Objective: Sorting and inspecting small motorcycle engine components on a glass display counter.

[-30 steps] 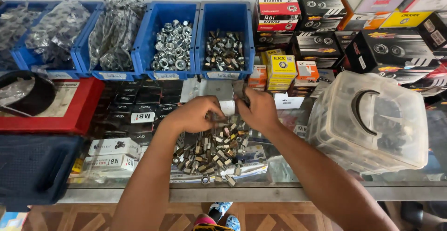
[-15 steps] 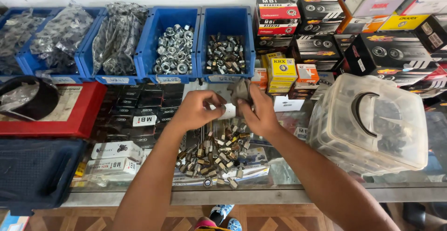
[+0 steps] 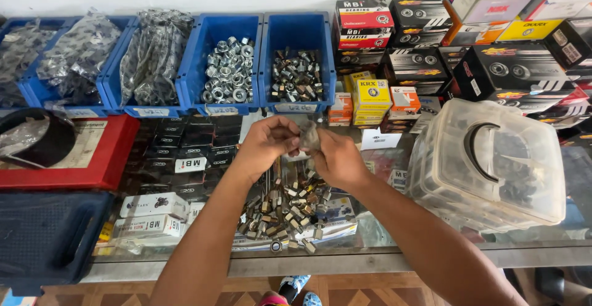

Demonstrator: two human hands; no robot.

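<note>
Pinching one small metal fastener (image 3: 309,134) between them, the left hand (image 3: 266,144) and right hand (image 3: 336,158) meet fingertip to fingertip. The pile of nuts and bolts (image 3: 283,210) lies on the glass table (image 3: 382,235) at six o'clock from both hands, about equally near; the fastener's axis cannot be told.

Two hands are in view: the left hand (image 3: 266,142) and the right hand (image 3: 336,158). Both meet on one small metal part (image 3: 308,134).

Four blue bins (image 3: 295,32) stand in a row at the back of the worktop (image 3: 382,253). Two of them hold loose nuts; two hold dark bagged parts.

One heap of small metal fasteners (image 3: 283,210) lies on the glass; the pieces are too many and too small to count.

One clear plastic tub (image 3: 487,164) stands at the right.

One red flat case (image 3: 68,158) lies at the left, with one black ring (image 3: 37,139) on it.

One yellow carton (image 3: 375,93) stands among stacked boxes, whose number cannot be told.
</note>
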